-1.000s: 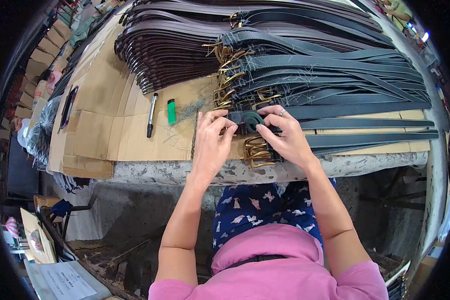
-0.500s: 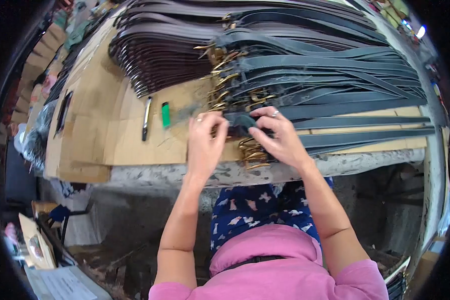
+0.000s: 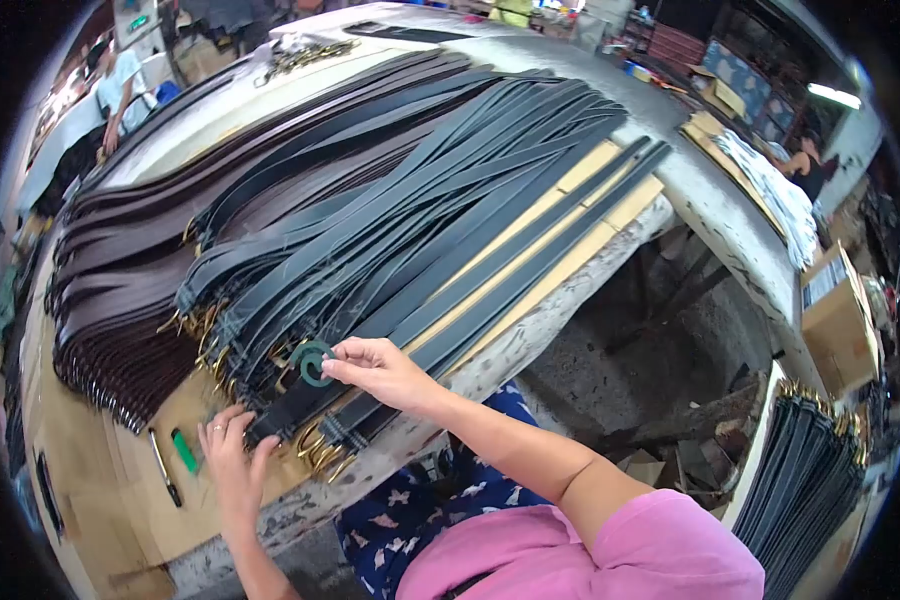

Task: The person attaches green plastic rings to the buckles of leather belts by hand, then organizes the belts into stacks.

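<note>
Between the fingertips of my right hand (image 3: pixel 370 370) is a small dark green ring-like coil (image 3: pixel 312 362), held above the buckle ends of the belts. My left hand (image 3: pixel 235 450) rests at the end of a dark belt (image 3: pixel 295 408), its thumb and fingers apart around the belt's tip; whether it grips the belt is hard to tell. Dark grey belts (image 3: pixel 450 190) lie in a long pile beyond my hands. Gold buckles (image 3: pixel 325 450) stick out near the table's front edge, just right of my left hand.
Brown belts (image 3: pixel 120 260) are stacked at the left. A green lighter (image 3: pixel 184 451) and a pen (image 3: pixel 164 468) lie on cardboard (image 3: pixel 90 480). More belts (image 3: pixel 800 490) hang at the lower right beside a cardboard box (image 3: pixel 840 320). Two people are in the background.
The view has turned to the right. My hands have moved apart, and the green coil is now lifted in my right hand while my left stays low by the belt end.
</note>
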`<state>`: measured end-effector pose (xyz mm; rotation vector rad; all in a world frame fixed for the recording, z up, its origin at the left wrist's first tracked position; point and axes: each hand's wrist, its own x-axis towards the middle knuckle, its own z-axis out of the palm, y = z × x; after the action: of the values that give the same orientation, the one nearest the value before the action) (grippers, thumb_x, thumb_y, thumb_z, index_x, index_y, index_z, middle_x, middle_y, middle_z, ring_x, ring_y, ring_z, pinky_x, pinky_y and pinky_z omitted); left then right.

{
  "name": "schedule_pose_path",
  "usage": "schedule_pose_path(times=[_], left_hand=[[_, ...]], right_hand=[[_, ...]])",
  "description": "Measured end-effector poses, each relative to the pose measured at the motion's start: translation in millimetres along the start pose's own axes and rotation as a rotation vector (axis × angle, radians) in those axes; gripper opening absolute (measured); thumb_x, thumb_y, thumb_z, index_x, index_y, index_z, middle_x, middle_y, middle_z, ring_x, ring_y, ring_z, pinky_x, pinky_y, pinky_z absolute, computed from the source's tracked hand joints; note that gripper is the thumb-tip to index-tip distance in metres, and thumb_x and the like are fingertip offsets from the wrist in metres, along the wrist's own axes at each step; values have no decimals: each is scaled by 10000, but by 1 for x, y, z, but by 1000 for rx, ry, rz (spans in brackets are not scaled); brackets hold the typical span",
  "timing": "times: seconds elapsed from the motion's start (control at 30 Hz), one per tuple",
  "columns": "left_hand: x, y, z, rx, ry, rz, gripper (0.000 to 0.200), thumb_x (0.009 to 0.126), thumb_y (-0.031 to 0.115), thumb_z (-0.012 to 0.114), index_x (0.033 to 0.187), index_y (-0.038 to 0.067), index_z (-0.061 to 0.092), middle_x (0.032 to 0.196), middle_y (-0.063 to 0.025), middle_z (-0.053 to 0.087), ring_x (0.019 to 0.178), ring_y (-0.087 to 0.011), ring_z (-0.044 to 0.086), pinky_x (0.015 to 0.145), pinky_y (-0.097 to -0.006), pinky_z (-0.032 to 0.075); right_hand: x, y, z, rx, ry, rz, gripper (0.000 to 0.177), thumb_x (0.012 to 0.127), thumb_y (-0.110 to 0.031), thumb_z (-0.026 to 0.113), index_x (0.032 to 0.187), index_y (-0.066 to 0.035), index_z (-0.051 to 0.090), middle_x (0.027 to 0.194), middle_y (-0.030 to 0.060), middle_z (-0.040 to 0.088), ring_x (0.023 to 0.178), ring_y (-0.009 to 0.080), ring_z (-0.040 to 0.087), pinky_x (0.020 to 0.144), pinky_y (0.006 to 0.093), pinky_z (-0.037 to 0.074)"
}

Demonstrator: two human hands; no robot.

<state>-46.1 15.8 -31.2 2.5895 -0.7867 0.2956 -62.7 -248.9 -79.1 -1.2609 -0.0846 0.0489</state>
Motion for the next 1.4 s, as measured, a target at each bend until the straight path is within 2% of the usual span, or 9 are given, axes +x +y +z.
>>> schedule_pose_path(times=[0.3, 0.4, 0.63, 0.73, 0.87, 1.1, 1.3, 1.33, 1.4], left_hand=[[8, 16, -1, 61, -112, 19, 421, 621, 93, 810, 906, 50, 503, 873, -92, 537, 921, -319, 556, 1144, -542, 283], [3, 12, -2, 14, -83, 97, 382, 654, 37, 775, 885, 43, 471, 840, -95, 522, 858, -325, 553, 1088, -526, 352], [-5, 30, -20, -28, 59, 90, 376, 618, -142, 663, 822, 29, 398, 952, -138, 546, 887, -369, 510, 810, -449, 401], [-8, 27, -21, 21, 168, 281, 378, 612, -149, 644, 801, 38, 377, 1003, -160, 564, 923, -388, 522, 826, -461, 410], [-15, 17, -25, 127, 236, 438, 374, 612, -152, 633, 795, 47, 375, 1059, -175, 584, 985, -402, 543, 849, -495, 424], [-24, -4, -25, 129, 393, 590, 363, 694, -136, 675, 822, 58, 395, 1085, -177, 588, 994, -376, 574, 874, -490, 460], [-26, 37, -56, 109, 465, 788, 307, 809, -124, 638, 909, 139, 516, 1042, -142, 610, 896, -332, 601, 778, -478, 551], [-31, 40, -60, 127, 436, 772, 330, 796, -123, 658, 911, 153, 516, 1035, -129, 613, 883, -324, 612, 776, -464, 550], [-33, 36, -56, 155, 459, 753, 330, 796, -123, 657, 909, 152, 512, 1031, -127, 614, 877, -319, 615, 772, -461, 548]], right_hand=[[-22, -35, -62, -70, 134, 48, 247, 954, -309, 663, 1095, -110, 701, 968, -62, 675, 868, 7, 538, 766, 211, 438], [-29, -53, -83, -39, 249, 96, 335, 930, -344, 691, 1206, -153, 685, 1066, -63, 679, 974, 21, 561, 831, 249, 460], [-38, -81, -125, 72, 479, 64, 230, 931, -322, 691, 1069, -137, 693, 998, -49, 626, 922, 86, 569, 859, 285, 485], [-34, -73, -153, 82, 523, 23, 299, 934, -391, 668, 1068, -124, 689, 1191, 58, 633, 1193, 270, 530, 997, 428, 426], [-30, -69, -174, 131, 634, -55, 275, 933, -377, 674, 998, -110, 683, 1173, 78, 623, 1159, 360, 531, 965, 406, 444], [-27, -78, -188, 58, 684, -58, 278, 931, -377, 677, 992, -105, 678, 1158, 66, 623, 1116, 266, 535, 964, 395, 435], [-12, -71, -208, -22, 760, -147, 235, 931, -301, 670, 896, -69, 693, 758, -29, 546, 703, 92, 466, 650, 265, 391], [-13, -75, -211, -77, 763, -66, 185, 954, -274, 652, 987, -95, 683, 908, -31, 627, 876, 78, 538, 821, 280, 416], [-15, -77, -210, -153, 829, -103, 177, 957, -261, 647, 938, -90, 689, 795, -60, 561, 725, 58, 459, 694, 248, 371]])
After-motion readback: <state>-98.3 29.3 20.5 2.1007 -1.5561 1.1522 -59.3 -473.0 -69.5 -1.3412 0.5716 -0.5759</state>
